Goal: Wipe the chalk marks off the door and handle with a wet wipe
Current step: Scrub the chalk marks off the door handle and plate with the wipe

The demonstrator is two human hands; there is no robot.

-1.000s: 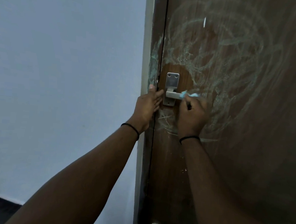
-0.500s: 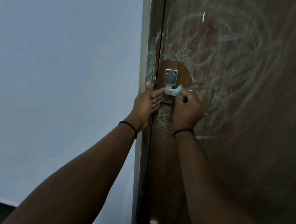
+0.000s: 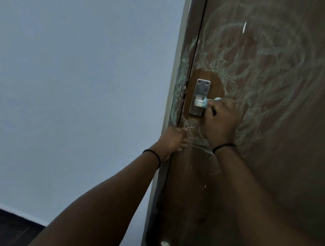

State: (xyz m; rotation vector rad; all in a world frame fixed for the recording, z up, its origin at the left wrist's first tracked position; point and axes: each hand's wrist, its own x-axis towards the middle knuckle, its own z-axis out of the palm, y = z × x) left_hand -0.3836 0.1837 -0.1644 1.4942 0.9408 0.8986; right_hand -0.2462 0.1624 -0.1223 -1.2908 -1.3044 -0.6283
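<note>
Spanning the right side of the view, the brown wooden door [image 3: 270, 168] carries pale greenish chalk swirls [image 3: 268, 59] above and right of the handle, with a clean dark patch around the metal handle plate [image 3: 200, 97] and chalk smears on the door frame [image 3: 179, 85] beside the pale blue wall [image 3: 74, 78]. The right hand [image 3: 222, 121] is clenched around a light blue wet wipe [image 3: 207, 103], pressing it onto the handle lever [image 3: 198, 102] at the plate. The left hand [image 3: 173, 140], black band [image 3: 152, 154] at wrist, curls loosely against the door edge below the plate, grasping nothing visible.
</note>
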